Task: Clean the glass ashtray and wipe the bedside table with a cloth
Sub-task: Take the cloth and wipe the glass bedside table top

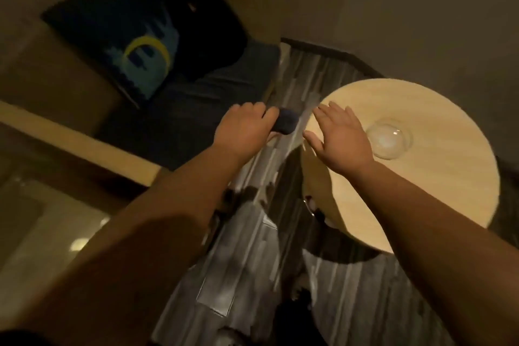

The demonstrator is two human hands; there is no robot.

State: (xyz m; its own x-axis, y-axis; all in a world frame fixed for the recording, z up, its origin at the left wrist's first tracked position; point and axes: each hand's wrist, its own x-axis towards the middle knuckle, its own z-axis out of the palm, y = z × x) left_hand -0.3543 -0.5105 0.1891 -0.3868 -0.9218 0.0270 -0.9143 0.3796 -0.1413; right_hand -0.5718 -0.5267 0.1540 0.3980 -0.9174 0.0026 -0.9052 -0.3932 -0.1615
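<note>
Both hands out over counter edge.
Left hand [243, 127] fingers gripping dark cloth [287, 123]; right hand [338, 136] fingers spread wide above counter [438, 205], glass ashtray [389, 140] just beyond.

The left hand [243, 125] was closed around a dark blue folded cloth [288, 123] above the striped grey floor [247, 275], just left of the round pale wooden table [421, 191]. The right hand [341, 136] lay open, fingers spread, over the table's left edge. A clear glass ashtray [389, 140] sat on the tabletop just right of that hand. A blue cushion [134, 45] was blurred.
</note>
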